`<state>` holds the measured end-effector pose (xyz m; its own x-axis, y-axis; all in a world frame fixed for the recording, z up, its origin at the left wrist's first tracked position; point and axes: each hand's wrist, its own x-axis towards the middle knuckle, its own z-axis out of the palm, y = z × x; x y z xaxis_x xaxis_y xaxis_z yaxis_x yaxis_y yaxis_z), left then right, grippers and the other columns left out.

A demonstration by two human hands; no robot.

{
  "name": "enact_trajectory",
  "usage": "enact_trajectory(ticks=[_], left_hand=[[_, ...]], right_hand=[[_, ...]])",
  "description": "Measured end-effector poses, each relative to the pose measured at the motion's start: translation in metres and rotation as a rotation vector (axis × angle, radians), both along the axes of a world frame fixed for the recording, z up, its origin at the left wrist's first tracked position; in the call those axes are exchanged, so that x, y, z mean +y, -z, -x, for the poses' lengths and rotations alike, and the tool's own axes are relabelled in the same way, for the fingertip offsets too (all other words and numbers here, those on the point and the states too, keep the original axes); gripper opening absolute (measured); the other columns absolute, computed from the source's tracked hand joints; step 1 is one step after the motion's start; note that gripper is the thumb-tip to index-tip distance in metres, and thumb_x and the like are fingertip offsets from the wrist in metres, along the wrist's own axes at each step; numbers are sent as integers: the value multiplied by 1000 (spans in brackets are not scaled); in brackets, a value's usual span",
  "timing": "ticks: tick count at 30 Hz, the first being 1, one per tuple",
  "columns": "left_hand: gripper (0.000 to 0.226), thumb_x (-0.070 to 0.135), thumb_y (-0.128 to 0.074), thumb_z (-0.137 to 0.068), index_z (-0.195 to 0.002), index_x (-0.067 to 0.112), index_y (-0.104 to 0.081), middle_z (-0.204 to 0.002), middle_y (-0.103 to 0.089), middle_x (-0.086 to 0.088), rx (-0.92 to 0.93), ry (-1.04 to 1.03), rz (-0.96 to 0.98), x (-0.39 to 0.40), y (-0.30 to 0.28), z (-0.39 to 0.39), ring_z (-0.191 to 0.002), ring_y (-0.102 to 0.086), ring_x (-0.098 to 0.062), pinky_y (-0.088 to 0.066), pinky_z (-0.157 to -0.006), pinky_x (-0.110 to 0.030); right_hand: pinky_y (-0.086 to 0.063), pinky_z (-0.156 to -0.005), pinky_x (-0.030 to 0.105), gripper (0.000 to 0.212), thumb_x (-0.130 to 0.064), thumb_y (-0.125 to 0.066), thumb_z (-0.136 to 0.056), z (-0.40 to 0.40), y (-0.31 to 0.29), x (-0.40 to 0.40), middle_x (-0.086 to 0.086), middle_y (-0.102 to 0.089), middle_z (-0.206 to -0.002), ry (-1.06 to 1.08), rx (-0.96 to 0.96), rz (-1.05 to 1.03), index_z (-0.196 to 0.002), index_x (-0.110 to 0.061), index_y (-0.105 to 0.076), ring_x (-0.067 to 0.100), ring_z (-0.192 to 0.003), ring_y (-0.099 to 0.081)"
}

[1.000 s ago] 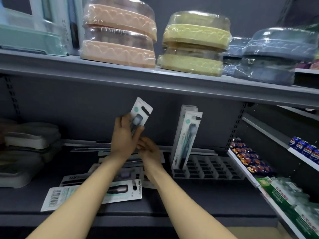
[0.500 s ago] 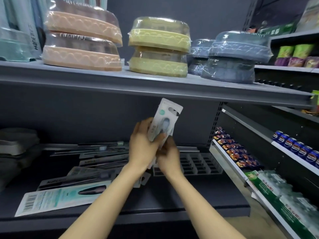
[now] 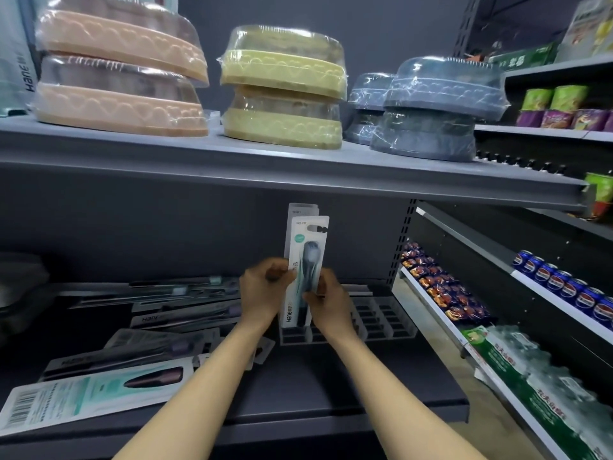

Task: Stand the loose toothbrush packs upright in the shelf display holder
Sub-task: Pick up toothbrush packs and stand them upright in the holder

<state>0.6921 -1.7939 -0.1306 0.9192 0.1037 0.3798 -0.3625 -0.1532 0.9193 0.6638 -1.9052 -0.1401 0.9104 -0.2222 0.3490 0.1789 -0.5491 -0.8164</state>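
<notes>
**Shelf layout**

We see the display holder point(image 3: 374, 322) at the middle-right of the lower shelf point(image 3: 331, 386). Upright toothbrush packs point(image 3: 305, 260) stand at its left end, between our left hand point(image 3: 263, 293) and right hand point(image 3: 328, 302). Loose packs point(image 3: 99, 390) lie flat to the left. Stacked containers point(image 3: 282, 94) sit on the shelf above.

Two bare forearms, no sleeves; left hand point(image 3: 265, 290), right hand point(image 3: 331, 303) ungloved.

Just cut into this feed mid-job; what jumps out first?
Both hands, left and right, hold a toothbrush pack upright at the slotted holder on the lower shelf. More packs lie flat to the left. Wrapped pink bowls sit above.
</notes>
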Motion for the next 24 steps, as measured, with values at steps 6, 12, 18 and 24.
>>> enact_trajectory(ticks=[6,12,18,24], left_hand=[[9,0,-69,-77,-84,4,-71,-79,-69,-3,0,5,7,-1,4,-12,-58,-60,12,-50,-65,-7],[11,-2,-67,-78,-87,2,-72,-78,-69,-1,13,36,2,-3,10,-14,-66,-63,2,-54,-72,-17],[10,0,-68,-78,-87,1,-71,-78,-69,-2,45,-12,24,-6,15,-20,-62,-61,5,-54,-73,-23],[10,4,-69,-77,-86,1,-72,-83,-71,-6,36,-93,-41,-8,15,-29,-74,-63,-12,-52,-77,-24]], right_hand=[[-37,-56,-1,29,5,-53,-84,-9,6,-1,-2,-56,-91,21,9,-19,-110,-7,-54,13,-83,-52],[-33,-61,16,31,3,-53,-84,-12,15,-2,9,-63,-103,44,38,21,-114,-6,-53,22,-94,-58],[-32,-71,12,29,3,-57,-80,-18,26,2,8,-57,-101,111,-19,48,-108,-6,-60,23,-95,-56],[-32,-69,21,27,-6,-58,-84,-25,35,7,17,-60,-102,232,-10,167,-110,-3,-61,31,-96,-58]])
